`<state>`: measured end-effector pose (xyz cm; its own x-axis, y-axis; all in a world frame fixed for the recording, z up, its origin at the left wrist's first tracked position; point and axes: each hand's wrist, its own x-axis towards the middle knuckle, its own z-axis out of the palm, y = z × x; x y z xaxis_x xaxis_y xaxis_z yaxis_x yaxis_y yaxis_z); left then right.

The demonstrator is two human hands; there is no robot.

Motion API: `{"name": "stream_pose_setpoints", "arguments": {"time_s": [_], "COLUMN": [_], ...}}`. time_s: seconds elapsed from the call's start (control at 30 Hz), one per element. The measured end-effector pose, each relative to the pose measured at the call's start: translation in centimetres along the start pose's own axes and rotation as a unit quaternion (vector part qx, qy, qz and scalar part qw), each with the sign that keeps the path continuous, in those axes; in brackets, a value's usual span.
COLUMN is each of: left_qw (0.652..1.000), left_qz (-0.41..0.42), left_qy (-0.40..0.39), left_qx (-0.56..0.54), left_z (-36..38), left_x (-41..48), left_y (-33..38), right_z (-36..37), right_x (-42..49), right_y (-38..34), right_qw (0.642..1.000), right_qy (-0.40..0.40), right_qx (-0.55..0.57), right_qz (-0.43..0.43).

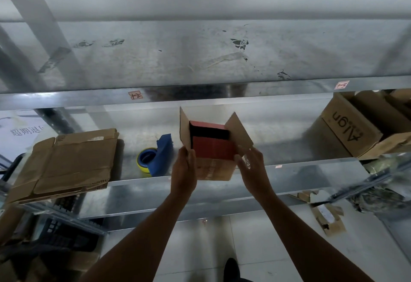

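Stockroom: metal shelving (200,59), cardboard boxes (351,130), tape dispenser (160,157).

At the centre of the frame an open carton (213,171) stands at the front edge of the shelf (289,139), with an inner box (213,146) in it (the left hand (184,168) grips its left side, the right hand (250,166) is at its right). Just to its left sits a tape dispenser (155,157). Flattened cardboard (66,161) lies at the far left and a large carton (351,130) at the far right. An upper shelf (200,59) spans the frame above.

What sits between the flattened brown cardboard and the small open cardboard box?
A blue tape dispenser with a yellow roll stands on the grey metal shelf, left of the small open cardboard box; the head view shows it.
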<state>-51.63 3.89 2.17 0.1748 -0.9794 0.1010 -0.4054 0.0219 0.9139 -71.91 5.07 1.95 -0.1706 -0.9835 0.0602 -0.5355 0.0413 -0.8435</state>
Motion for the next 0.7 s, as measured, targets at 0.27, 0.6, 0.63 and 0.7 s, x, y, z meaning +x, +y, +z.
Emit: {"name": "stream_pose_setpoints", "arguments": {"time_s": [0.27, 0.6, 0.63, 0.7], "left_qw": [0.996, 0.874, 0.88, 0.889], "left_qz": [0.029, 0.148, 0.147, 0.152], "left_qy": [-0.029, 0.048, 0.054, 0.051], "left_qx": [-0.08, 0.46, 0.447, 0.429], "left_z": [1.3, 0.0, -0.1, -0.3], "left_x": [-0.3, 2.2, 2.3, 2.5], "left_y": [-0.9, -2.3, -2.4, -2.7], "right_z": [0.4, -0.1, -0.2, -0.3], "right_x": [1.2, 2.2, 2.4, 2.5], "right_y": [-3.1, 0.2, 0.9, 2.2], "right_qw": [0.994, 0.993, 0.987, 0.977], "right_qy": [-0.011, 0.003, 0.005, 0.014], "right_qx": [-0.028, -0.1, -0.14, -0.206], "right_qz": [0.103, 0.068, 0.074, 0.058]}}
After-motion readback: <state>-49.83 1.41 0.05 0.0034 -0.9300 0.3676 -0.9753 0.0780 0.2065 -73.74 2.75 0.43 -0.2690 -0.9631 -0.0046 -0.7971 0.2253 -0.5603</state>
